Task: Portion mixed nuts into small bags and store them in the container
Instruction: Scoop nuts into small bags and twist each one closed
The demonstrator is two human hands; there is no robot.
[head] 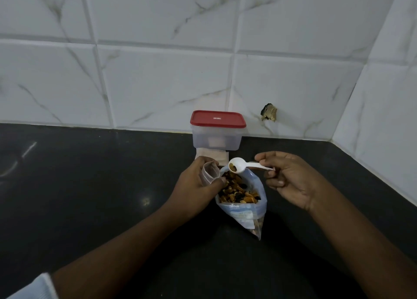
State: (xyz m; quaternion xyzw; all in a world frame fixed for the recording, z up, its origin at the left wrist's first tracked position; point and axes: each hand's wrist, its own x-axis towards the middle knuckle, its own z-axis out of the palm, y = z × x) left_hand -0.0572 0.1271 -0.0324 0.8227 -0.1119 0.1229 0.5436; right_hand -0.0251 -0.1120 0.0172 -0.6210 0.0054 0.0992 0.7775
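Presently left hand (196, 182) grips small clear plastic bag (211, 174), mouth open for filling; right hand (291, 181) pinches loaded white plastic spoon (242, 164).

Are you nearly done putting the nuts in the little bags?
Not nearly. Done: nothing I can confirm; the container has its red lid on, contents unclear. In hand: the left hand holds a small clear bag open while the right hand holds a white spoon with a few nuts over the big nut bag, which looks quite full. Left: filling this bag, more bags, then storing them.
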